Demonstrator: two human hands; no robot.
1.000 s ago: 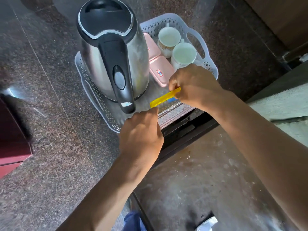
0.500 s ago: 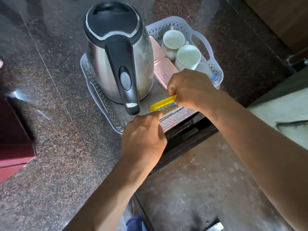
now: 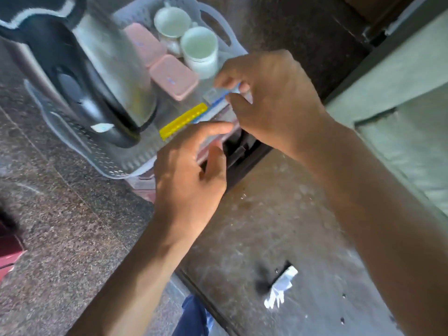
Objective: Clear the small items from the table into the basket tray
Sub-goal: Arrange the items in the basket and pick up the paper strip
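While the right hand (image 3: 274, 100) pinches a thin blue-and-white strip (image 3: 221, 99) over the perforated white plastic basket tray (image 3: 72, 139), the flat yellow plastic strip (image 3: 183, 121) lies in the tray beside the steel electric kettle (image 3: 97, 69). The left hand (image 3: 191, 175) hovers near it, fingers loosely spread, holding nothing. Placing looks under way; next, the blue strip needs lowering and releasing. Counted: two white cups (image 3: 198, 49), two pink lidded boxes (image 3: 173, 77), one kettle.

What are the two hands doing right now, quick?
Left hand: open, fingers loose, holding nothing.
Right hand: fingers pinching a thin blue stick-like item over the white plastic basket tray.
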